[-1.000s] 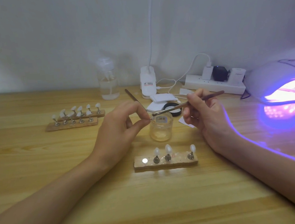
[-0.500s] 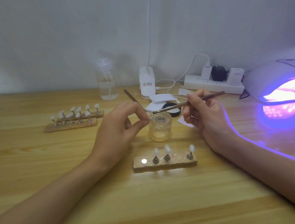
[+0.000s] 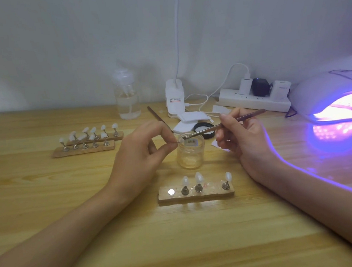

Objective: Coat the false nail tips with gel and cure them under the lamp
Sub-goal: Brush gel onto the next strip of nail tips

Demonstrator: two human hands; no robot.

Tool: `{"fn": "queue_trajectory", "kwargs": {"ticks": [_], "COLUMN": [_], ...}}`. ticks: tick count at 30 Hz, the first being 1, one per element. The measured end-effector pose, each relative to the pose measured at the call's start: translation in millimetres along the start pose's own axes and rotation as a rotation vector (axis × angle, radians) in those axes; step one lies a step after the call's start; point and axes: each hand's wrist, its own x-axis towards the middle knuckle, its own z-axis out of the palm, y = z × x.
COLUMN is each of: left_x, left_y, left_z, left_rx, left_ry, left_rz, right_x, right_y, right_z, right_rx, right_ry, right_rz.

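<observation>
The left hand is still pinching a nail tip between thumb and forefinger over the open gel jar. The right hand, fingers clamped on the brush, is keeping its bristles against that tip, hardly shifted since a second ago.

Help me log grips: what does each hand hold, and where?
Left hand pinches a nail tip by one end; right hand holds the brush mid-handle.

Curing lamp partly beyond the right edge.
</observation>
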Motion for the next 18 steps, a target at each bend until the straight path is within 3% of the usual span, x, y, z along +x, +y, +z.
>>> {"fn": "queue_trajectory", "kwargs": {"ticks": [4, 9, 13, 18], "left_x": [0.3, 0.2, 0.2, -0.5], "left_y": [0.7, 0.6, 1.0, 3.3], "left_z": [0.0, -0.1, 0.0, 0.0], "left_rx": [-0.018, -0.036, -0.047, -0.063], "left_ry": [-0.005, -0.009, -0.006, -0.008], "left_rz": [-0.006, -0.018, -0.029, -0.041], "right_x": [-1.2, -0.5, -1.5, -0.6], "right_y": [-1.2, -0.3, -1.9, -1.2], "right_z": [0.2, -0.9, 0.3, -0.9], "right_rx": [0.013, -0.024, 0.002, -0.016], "right_ry": [-0.053, 0.028, -0.050, 0.018], "right_rz": [-0.027, -0.006, -0.019, -0.001]}}
